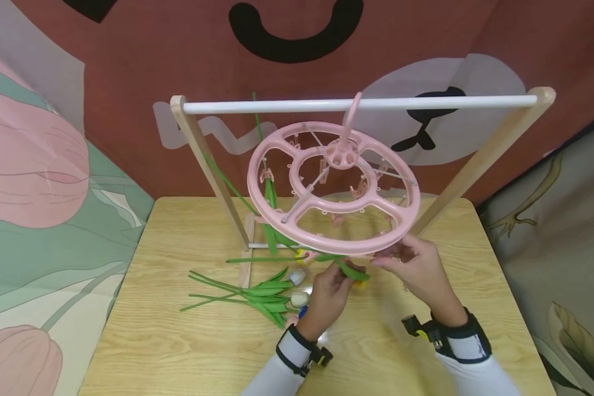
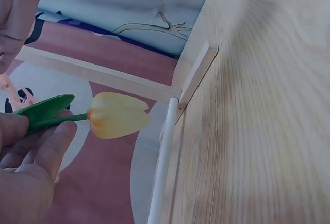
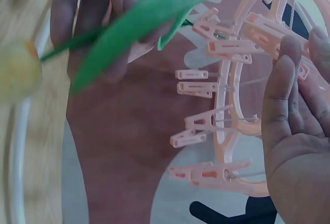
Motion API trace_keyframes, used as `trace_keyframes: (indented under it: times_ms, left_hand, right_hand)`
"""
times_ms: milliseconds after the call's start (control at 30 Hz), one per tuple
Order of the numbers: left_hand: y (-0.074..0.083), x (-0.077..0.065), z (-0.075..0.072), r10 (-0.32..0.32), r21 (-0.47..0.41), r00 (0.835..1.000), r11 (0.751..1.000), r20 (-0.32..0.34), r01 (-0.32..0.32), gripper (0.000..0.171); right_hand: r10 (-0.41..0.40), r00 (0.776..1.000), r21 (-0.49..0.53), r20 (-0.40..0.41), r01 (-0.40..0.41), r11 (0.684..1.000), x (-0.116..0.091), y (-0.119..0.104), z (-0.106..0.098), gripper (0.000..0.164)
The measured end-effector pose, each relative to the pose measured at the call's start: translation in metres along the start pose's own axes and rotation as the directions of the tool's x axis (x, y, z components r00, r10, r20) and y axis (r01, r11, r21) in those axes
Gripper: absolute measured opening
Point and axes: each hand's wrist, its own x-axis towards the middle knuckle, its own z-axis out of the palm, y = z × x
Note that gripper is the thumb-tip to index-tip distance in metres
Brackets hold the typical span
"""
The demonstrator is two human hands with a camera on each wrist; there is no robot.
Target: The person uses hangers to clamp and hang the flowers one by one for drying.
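Note:
My left hand (image 1: 329, 300) pinches a yellow tulip (image 2: 118, 115) by its green stem, just behind the bloom, with a leaf (image 1: 351, 271) lying along the fingers. Above it hangs a round pink clip hanger (image 1: 322, 240), tilted toward me. At the hanger's near right rim, my right hand (image 1: 421, 269) pinches a pink clothespin (image 3: 265, 33) between thumb and fingers. The tulip's stem runs up toward the clips in the right wrist view. Another artificial flower's green leaves (image 1: 270, 192) hang from a clip on the hanger's left side.
The hanger hooks over a white bar (image 1: 277, 106) between wooden posts (image 1: 480, 154). Several artificial tulips (image 1: 267, 297) lie on the wooden table (image 1: 143, 330), left of my left hand. More pink clips (image 3: 198, 87) dangle around the ring. A printed cloth (image 1: 153, 55) hangs behind.

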Motion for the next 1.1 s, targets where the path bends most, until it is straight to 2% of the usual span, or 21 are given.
trace_keyframes:
  times_ms: [100,200,333,433,800,1100]
  left_hand:
    - [0.000,0.002,0.003,-0.002,-0.020,1.000,1.000,-0.017,0.001,0.017]
    - [0.001,0.003,0.005,-0.042,-0.059,0.999,0.997,-0.024,0.040,0.023]
    - [0.001,0.003,0.008,-0.112,-0.101,0.993,0.989,-0.020,0.110,0.028]
    - [0.000,0.003,0.009,-0.134,-0.095,0.991,0.987,-0.018,0.132,0.027]
    - [-0.001,0.005,0.009,-0.102,-0.027,0.994,0.995,-0.033,0.101,0.031]
    - [0.000,0.006,0.009,-0.093,0.028,0.994,0.995,-0.057,0.095,0.033]
  right_hand:
    - [-0.019,1.000,0.099,-0.005,0.019,0.995,-0.001,0.001,0.007,0.037]
    - [-0.038,0.999,0.156,0.000,0.038,0.987,-0.002,0.003,0.013,0.033]
    - [-0.025,1.000,0.162,0.000,0.025,0.986,-0.003,0.003,0.019,0.031]
    - [0.003,1.000,0.162,-0.011,-0.001,0.987,-0.004,0.003,0.021,0.030]
    - [-0.002,1.000,0.192,-0.001,0.002,0.981,-0.005,0.005,0.025,0.032]
    - [-0.006,1.000,0.160,0.007,0.005,0.987,-0.006,0.005,0.025,0.033]
